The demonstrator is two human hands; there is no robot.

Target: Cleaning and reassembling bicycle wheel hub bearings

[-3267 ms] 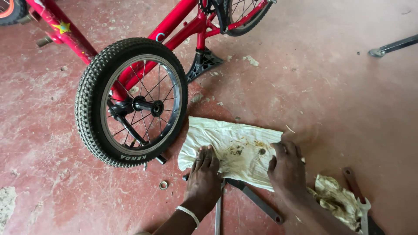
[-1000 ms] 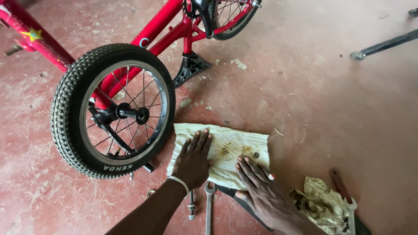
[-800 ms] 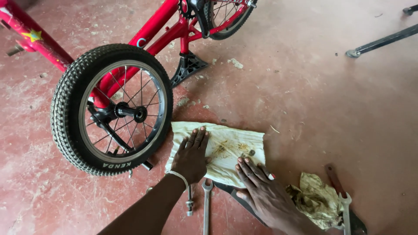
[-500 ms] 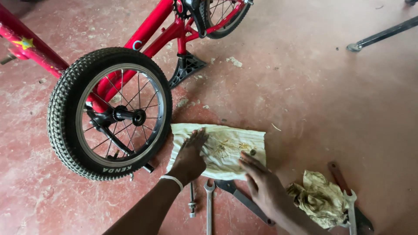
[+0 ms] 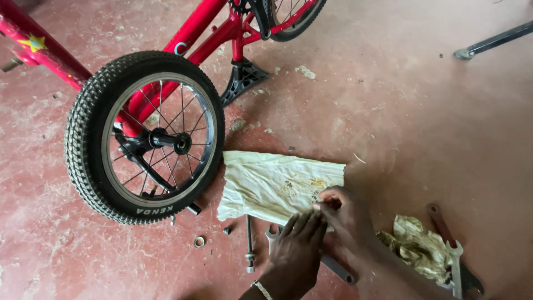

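Observation:
A pale stained cloth point(image 5: 266, 180) lies spread on the red concrete floor. My right hand point(image 5: 347, 214) rests at its lower right corner, fingers curled and pinched on something too small to make out. My left hand point(image 5: 297, 250) lies just below the cloth's near edge, fingers together and pointing at the right hand, touching the cloth. Under my hands lies a spanner point(image 5: 273, 232). A thin axle bolt point(image 5: 249, 241), a washer point(image 5: 199, 242) and a small nut point(image 5: 226, 230) lie left of my left hand.
A small red bicycle point(image 5: 183, 41) lies upside down, with its knobby black wheel point(image 5: 144, 136) beside the cloth. A crumpled dirty rag point(image 5: 416, 247), a spanner point(image 5: 455, 261) and a red-handled tool point(image 5: 441, 222) lie at the right. A dark metal leg point(image 5: 491, 41) crosses the top right.
Both hands were flat on the cloth, smoothing it. They have slid to its lower right corner, the left off toward the near edge and the right curled into a pinch.

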